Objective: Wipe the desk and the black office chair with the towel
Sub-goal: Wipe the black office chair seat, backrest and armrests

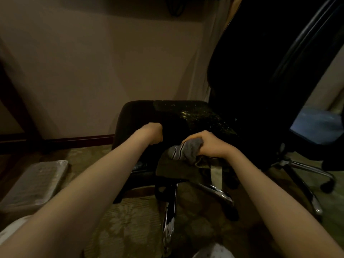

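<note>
The black office chair (167, 116) stands in front of me, its seat low in the middle and its tall dark backrest (251, 62) rising at the right. My left hand (153, 134) grips the seat's front left edge, fingers curled under it. My right hand (208, 144) holds a bunched grey towel (186, 151) with pale stripes against the seat's front edge; a loose end of the towel hangs below. The seat's far right part glints with small specks. The desk is only a dark edge at the far left.
Chrome chair legs (297, 164) with castors spread over the patterned carpet at the right and below the seat. A flat grey wrapped pack (35, 183) lies on the floor at the left. A plain wall with a dark skirting board stands behind.
</note>
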### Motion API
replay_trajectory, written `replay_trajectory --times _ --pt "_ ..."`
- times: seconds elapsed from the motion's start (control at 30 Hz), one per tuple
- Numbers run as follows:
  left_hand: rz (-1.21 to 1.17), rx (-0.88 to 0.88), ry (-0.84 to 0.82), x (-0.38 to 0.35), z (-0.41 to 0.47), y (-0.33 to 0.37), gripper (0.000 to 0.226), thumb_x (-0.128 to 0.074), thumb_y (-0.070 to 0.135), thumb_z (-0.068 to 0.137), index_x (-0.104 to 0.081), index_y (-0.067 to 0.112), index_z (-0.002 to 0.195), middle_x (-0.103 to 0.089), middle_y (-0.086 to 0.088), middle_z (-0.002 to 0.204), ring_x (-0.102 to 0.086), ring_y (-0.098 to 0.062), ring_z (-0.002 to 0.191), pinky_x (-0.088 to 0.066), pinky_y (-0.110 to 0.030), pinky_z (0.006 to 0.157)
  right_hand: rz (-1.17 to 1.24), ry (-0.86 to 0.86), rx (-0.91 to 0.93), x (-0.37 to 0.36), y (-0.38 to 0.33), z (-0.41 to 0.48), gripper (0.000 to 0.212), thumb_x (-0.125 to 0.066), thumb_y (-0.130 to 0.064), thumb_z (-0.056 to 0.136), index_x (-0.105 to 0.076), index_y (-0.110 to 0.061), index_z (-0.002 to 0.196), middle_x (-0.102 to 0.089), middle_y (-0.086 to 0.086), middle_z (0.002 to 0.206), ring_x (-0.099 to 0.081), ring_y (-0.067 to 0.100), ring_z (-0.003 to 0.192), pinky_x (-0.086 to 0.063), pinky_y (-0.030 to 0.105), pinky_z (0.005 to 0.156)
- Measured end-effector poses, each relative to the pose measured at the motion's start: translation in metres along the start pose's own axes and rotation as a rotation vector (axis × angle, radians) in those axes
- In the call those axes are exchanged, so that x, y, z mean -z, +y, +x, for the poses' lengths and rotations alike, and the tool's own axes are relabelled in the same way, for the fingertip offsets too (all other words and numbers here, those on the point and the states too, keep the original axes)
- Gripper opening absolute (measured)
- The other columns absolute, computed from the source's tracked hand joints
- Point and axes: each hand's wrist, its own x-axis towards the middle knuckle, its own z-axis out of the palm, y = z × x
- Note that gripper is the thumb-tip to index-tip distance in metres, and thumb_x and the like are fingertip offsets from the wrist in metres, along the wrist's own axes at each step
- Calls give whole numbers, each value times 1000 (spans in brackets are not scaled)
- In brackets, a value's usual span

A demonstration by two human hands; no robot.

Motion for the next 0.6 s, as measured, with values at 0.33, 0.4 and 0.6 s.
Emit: replay_trajectory --times 0.33,0.4,0.6 --pt "292 -4 -134 -1 35 -29 53 -65 38 85 -57 0 120 -59 -12 123 -56 -29 113 -44 -33 97 -378 133 -132 -4 6 65 44 -59 -11 77 -65 -37 112 -67 -4 103 -61 18 98 -53 33 83" --pt "292 -71 -173 2 37 -34 54 -63 40 86 -58 -3 117 -60 -14 119 -56 -29 112 -42 -31 93 -445 212 -186 -7 10 84 45 -58 -11 79 -62 -36 117 -66 1 110 -59 23 103 -50 32 82" --pt "205 -211 -233 4 42 -50 41 -63 36 87 -60 2 111 -51 -2 99 -49 -17 91 -36 -23 76 -691 519 -313 -14 15 122 53 -49 -6 87 -46 -28 135 -50 5 134 -42 30 119 -36 37 97"
